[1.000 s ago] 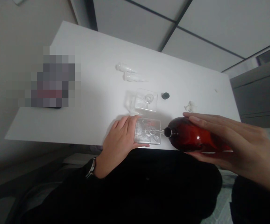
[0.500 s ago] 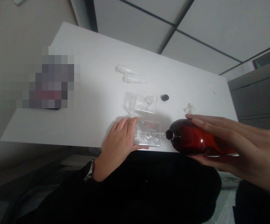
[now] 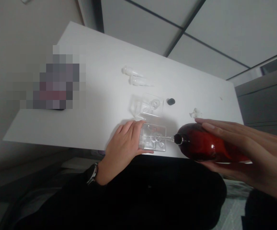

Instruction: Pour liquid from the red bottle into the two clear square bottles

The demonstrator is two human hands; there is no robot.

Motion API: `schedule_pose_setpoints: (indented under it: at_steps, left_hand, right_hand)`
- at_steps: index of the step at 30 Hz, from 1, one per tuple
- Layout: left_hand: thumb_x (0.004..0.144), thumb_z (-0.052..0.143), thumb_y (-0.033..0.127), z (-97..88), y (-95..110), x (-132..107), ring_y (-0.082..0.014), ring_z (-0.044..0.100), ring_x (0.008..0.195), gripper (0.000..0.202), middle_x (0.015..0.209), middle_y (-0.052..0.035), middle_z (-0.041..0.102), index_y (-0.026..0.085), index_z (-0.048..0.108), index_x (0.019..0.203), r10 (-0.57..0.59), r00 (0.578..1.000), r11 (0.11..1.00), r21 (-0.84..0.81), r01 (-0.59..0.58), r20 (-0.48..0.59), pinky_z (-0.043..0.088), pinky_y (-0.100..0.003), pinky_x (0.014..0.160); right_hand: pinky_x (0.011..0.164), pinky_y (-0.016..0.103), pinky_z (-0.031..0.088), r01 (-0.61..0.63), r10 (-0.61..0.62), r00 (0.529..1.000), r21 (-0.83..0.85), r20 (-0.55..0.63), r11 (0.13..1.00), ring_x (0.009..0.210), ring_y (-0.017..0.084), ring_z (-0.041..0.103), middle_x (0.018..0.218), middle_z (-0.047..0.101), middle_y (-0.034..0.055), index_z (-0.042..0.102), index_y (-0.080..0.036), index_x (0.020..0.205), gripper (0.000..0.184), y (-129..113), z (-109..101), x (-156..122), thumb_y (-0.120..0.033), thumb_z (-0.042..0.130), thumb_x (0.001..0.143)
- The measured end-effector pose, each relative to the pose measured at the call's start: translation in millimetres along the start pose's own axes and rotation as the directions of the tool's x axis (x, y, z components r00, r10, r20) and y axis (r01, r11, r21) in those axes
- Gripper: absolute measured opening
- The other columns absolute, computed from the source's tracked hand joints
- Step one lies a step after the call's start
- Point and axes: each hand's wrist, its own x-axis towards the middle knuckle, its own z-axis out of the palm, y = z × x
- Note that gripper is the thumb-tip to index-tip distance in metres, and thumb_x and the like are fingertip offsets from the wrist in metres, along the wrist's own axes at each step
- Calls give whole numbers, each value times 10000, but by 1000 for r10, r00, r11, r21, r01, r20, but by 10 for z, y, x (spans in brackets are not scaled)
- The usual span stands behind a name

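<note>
My left hand (image 3: 124, 137) is wrapped round the side of a clear square-sided bottle (image 3: 161, 145) near the table's front edge. In my right hand (image 3: 255, 140) lies a large reddish-brown bottle (image 3: 200, 145), tipped on its side with its open mouth facing left. A thin stream of clear liquid (image 3: 169, 138) runs from that mouth to the round neck of the clear bottle. The two bottles stay slightly apart. How full the clear bottle is, I cannot tell.
Just behind stands a second clear square bottle (image 3: 148, 107), with a black cap (image 3: 171, 101) beside it. Farther back on the white table (image 3: 97, 95) lie two small clear tubular pieces (image 3: 138, 80). A crumpled white tissue (image 3: 195, 113) is at right, a pixelated object (image 3: 59, 80) at left.
The whole view has shifted slightly to the right. Both hands keep their hold, and the liquid still flows between the bottles.
</note>
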Motion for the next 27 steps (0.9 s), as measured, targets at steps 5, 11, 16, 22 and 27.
schedule_pose_setpoints:
  at_steps: [5, 11, 16, 22, 27]
  left_hand:
    - [888, 675, 700, -11, -1, 2, -328, 689, 1116, 790, 1208, -191, 720, 98, 464, 1352, 8, 1000, 1000, 1, -8, 8, 538, -421, 879]
    - [884, 666, 712, -20, 3, 4, -326, 694, 1088, 792, 1194, -184, 721, 103, 472, 1352, 1, 1000, 1000, -9, -1, -1, 542, -423, 862]
    - [860, 673, 725, -20, 2, 0, -328, 688, 1119, 823, 1208, -192, 708, 84, 483, 1341, 3, 1000, 1000, 9, -3, 18, 540, -415, 881]
    - [801, 679, 768, -7, 5, 3, -326, 686, 1109, 899, 1193, -191, 713, 69, 492, 1335, 0, 1000, 1000, 5, 0, 0, 544, -417, 882]
    - [764, 743, 743, -20, 8, 3, -330, 682, 1121, 911, 1213, -184, 711, 97, 483, 1353, -22, 999, 999, -34, 23, 23, 547, -424, 900]
  right_hand:
    - [998, 498, 669, -14, 14, 1000, 14, 16, 1000, 1187, 315, 736, 1479, 645, -8, 339, -430, 1633, 761, -21, -40, 3, -280, 692, 977]
    - [945, 479, 689, 3, -3, 1000, -22, -2, 1000, 1169, 321, 742, 1462, 660, -4, 372, -407, 1626, 759, -3, -64, -5, -304, 715, 958]
    - [916, 481, 694, 70, -70, 997, -39, -10, 997, 1156, 320, 748, 1455, 666, 43, 379, -334, 1633, 760, 15, -86, 5, -320, 725, 957]
    - [987, 497, 672, -17, 18, 1000, -29, 20, 999, 1198, 312, 730, 1483, 642, -2, 361, -413, 1628, 693, -14, -92, -15, -320, 646, 1003]
    - [962, 523, 678, -13, 14, 1000, -23, 5, 1000, 1187, 332, 733, 1479, 644, -15, 372, -430, 1620, 659, -15, -95, -15, -385, 623, 1012]
